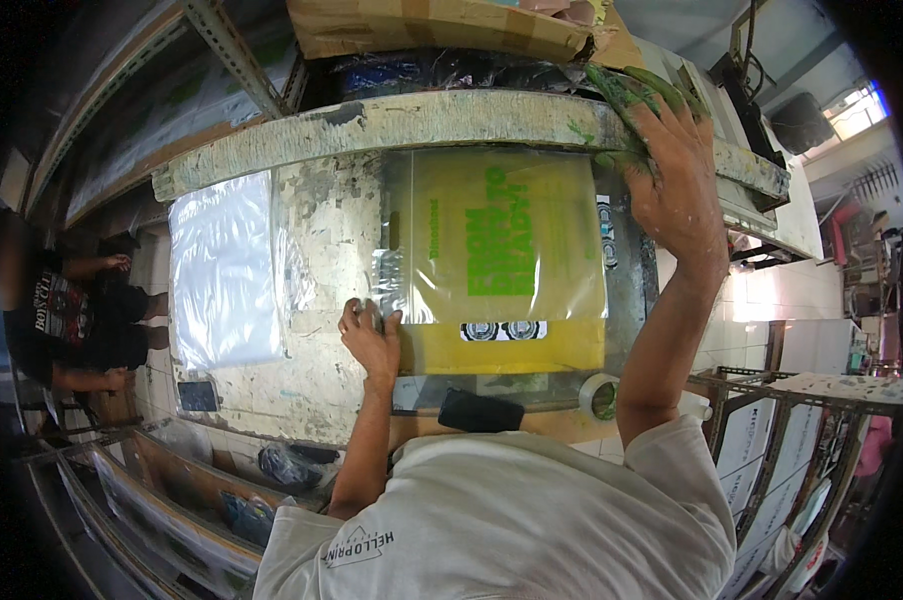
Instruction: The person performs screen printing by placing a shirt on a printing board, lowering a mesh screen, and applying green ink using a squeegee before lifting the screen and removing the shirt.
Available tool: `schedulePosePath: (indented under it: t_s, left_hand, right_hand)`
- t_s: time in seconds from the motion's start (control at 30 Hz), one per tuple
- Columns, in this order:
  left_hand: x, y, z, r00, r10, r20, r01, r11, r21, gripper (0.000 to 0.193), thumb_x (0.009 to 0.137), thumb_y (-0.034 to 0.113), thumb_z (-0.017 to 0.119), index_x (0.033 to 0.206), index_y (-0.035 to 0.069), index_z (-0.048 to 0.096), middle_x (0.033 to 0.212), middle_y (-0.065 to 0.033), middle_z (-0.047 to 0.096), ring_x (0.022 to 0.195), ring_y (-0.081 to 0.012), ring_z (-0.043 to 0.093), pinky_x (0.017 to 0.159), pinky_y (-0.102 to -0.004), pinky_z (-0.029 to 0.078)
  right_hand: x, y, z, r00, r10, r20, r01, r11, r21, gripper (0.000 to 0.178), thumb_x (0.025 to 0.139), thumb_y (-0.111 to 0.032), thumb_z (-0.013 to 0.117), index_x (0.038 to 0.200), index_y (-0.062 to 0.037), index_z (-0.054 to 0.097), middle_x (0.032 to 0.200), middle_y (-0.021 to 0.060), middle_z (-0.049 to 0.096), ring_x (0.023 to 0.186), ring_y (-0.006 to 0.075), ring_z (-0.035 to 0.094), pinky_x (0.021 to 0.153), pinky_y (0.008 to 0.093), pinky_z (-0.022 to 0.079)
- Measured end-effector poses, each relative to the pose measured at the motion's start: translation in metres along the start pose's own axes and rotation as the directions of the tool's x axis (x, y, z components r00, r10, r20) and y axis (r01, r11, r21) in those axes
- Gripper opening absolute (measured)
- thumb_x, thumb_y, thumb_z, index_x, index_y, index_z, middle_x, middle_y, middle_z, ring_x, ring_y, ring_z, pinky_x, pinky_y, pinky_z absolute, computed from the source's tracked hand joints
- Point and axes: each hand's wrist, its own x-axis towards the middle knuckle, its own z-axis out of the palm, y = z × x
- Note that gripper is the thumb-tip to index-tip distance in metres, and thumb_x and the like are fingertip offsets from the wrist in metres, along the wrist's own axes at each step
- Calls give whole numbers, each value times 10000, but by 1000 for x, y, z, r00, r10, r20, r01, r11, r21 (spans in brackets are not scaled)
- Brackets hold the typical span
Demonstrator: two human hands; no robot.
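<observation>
A clear plastic bag (442, 230) with green printed lettering lies over a yellow rectangular sheet (447, 350) on the worktable. My left hand (374, 345) is at the bag's near left corner, its fingers curled and pinched at the edge. At the far right, my right hand (677, 190) is bent over a green-stained, crumpled thing (622, 90) at the end of the long pale bar (402, 122). Its fingers curl round it, and the kind of thing cannot be made out. Green colour also marks the thumb tip.
A stack of clear plastic bags (227, 280) lies on the table's left. Near the front edge are a black phone (482, 410), a tape roll (600, 396) and a small dark pad (198, 396). A cardboard box (422, 30) stands beyond the bar. Another person (72, 310) is at the left.
</observation>
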Motion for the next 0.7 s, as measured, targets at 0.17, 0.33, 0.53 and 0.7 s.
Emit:
schedulePosePath:
  t_s: [0.17, 0.33, 0.53, 0.7]
  left_hand:
    - [-3, 7, 21, 980, -189, 56, 195, 894, -403, 128, 782, 72, 677, 858, -21, 633, 856, -150, 608, 749, -253, 573, 673, -357, 461]
    - [25, 41, -2, 940, -342, 5, 260, 704, -661, 92, 853, 49, 599, 817, -35, 592, 664, -60, 578, 565, -106, 487, 537, -255, 423]
    - [76, 3, -41, 854, -514, -79, 243, 529, -813, 47, 875, 62, 596, 892, 20, 584, 751, -40, 611, 597, -101, 568, 474, -220, 435]
    - [99, -111, -89, 806, -549, -222, 194, 598, -778, 42, 869, 42, 597, 906, 24, 589, 835, -52, 633, 641, -110, 590, 495, -217, 460]
  right_hand:
    - [4, 6, 1, 1000, 5, 7, -5, 1000, -7, 482, 773, -96, 620, 1235, 1, 522, 1300, 248, 484, 1272, 405, 375, 1105, 507, 167]
    - [6, 13, 9, 993, -76, -92, 69, 994, -85, 467, 728, -77, 626, 1182, -14, 539, 1228, 228, 537, 1183, 422, 448, 1017, 515, 277]
    - [-3, 22, 8, 998, 60, -16, -62, 987, -152, 491, 788, -89, 618, 1264, -27, 517, 1318, 207, 490, 1292, 368, 373, 1126, 451, 170]
    - [-1, 21, 11, 996, 85, -10, -85, 990, -109, 475, 802, -77, 610, 1265, -30, 516, 1328, 184, 488, 1304, 363, 358, 1121, 442, 191]
